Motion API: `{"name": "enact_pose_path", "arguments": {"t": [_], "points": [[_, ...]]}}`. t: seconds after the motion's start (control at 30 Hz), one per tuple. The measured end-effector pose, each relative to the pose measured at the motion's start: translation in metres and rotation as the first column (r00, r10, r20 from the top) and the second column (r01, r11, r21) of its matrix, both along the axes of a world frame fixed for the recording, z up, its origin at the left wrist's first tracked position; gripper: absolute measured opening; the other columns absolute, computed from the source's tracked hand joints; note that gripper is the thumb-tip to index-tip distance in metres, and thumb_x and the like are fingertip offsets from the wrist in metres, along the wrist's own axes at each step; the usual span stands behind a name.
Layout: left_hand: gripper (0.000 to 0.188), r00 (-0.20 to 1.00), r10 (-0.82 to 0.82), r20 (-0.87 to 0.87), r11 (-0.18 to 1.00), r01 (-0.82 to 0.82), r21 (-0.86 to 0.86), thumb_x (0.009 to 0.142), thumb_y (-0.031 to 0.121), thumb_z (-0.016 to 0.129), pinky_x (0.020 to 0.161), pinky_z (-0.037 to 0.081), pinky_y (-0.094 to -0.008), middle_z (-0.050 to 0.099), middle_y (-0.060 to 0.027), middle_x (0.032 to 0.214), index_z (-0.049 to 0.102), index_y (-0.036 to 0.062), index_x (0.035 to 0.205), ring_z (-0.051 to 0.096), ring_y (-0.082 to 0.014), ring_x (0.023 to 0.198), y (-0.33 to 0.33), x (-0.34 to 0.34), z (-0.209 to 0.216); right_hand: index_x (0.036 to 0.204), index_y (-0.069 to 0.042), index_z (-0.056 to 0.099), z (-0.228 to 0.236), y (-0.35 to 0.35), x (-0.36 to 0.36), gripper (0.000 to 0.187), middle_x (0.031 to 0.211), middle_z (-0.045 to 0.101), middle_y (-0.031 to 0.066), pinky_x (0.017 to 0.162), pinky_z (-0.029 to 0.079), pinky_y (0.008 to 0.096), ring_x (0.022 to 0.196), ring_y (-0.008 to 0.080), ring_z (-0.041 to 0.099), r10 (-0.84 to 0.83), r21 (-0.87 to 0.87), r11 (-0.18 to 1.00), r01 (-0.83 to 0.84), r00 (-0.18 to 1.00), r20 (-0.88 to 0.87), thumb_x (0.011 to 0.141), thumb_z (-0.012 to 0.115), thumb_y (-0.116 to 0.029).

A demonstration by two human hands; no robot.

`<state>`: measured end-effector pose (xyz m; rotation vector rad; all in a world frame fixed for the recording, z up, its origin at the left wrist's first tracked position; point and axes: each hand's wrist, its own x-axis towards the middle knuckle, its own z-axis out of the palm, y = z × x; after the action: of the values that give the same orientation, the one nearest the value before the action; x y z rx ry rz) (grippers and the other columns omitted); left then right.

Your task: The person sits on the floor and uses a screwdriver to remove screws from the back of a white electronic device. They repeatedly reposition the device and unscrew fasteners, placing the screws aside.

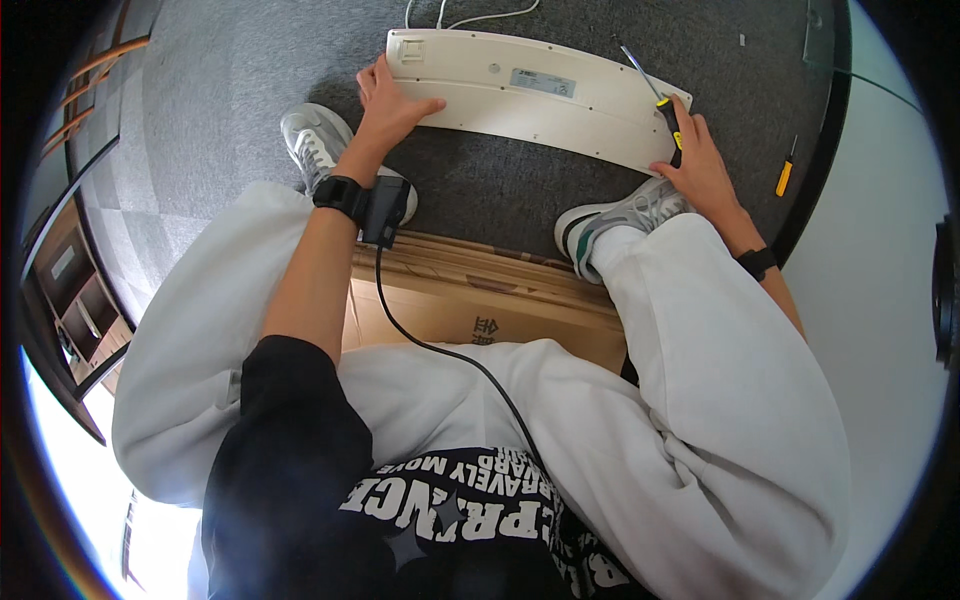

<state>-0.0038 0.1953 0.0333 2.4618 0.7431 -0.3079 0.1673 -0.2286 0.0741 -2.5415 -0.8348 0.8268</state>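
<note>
Label [542, 83] on cream panel [460, 95] too small to read, white cables [442, 14] cut off above

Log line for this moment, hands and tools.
left hand: holding cream panel, left end | right hand: at panel's right end, black-yellow screwdriver in grip | yellow-handled screwdriver: on carpet

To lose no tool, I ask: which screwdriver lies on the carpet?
The yellow-handled screwdriver, alone, right of the right grip; the longer one, black-and-yellow, is at that grip.
</note>
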Motion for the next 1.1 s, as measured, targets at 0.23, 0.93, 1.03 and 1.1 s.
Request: {"name": "enact_pose_path", "arguments": {"t": [0.23,0.93,1.03,1.1], "points": [[0.124,0.974,0.112,-0.196,0.992,-0.099,0.075,0.063,0.055,0.090,0.112,0.030,-0.0599,0.027,-0.0297,0.146,0.024,-0.0053,0.148,0.029,-0.0499,0.135,-0.012,0.015,0.006,0.159,-0.009,0.028,-0.003,0.009,0.005,0.098,0.126,0.050,0.0192,0.095,0.052,0.0457,0.111,0.0370,0.059,0.002,0.122,0.992,-0.012,0.997,0.083,0.081,0.084,-0.029],[0.123,0.994,0.100,0.039,0.990,-0.104,0.099,0.065,0.047,0.092,0.109,0.037,-0.0591,0.038,-0.0349,0.139,0.019,-0.0059,0.150,0.039,-0.0528,0.130,-0.024,0.002,-0.002,0.158,-0.009,0.029,0.002,0.025,0.001,0.103,0.134,0.049,0.0220,0.099,0.051,0.0471,0.118,0.0415,0.059,-0.046,0.010,0.999,0.045,0.997,0.070,0.074,0.089,-0.022],[0.123,0.986,0.157,0.056,0.983,-0.161,0.083,0.066,0.045,0.092,0.107,0.039,-0.0590,0.040,-0.0336,0.139,0.019,-0.0038,0.152,0.041,-0.0527,0.129,-0.031,0.002,0.003,0.157,-0.009,0.029,0.001,0.026,0.003,0.104,0.136,0.048,0.0231,0.101,0.051,0.0471,0.120,0.0428,0.058,-0.045,-0.003,0.999,0.046,0.996,0.078,0.073,0.090,-0.022],[0.123,0.984,0.165,0.065,0.982,-0.170,0.084,0.066,0.045,0.092,0.107,0.039,-0.0586,0.040,-0.0327,0.139,0.019,-0.0031,0.152,0.041,-0.0518,0.129,-0.033,0.003,0.008,0.157,-0.009,0.029,0.000,0.026,0.004,0.106,0.138,0.047,0.0240,0.102,0.051,0.0470,0.121,0.0435,0.058,-0.035,0.000,0.999,0.035,0.994,0.101,0.072,0.090,-0.022]]}}
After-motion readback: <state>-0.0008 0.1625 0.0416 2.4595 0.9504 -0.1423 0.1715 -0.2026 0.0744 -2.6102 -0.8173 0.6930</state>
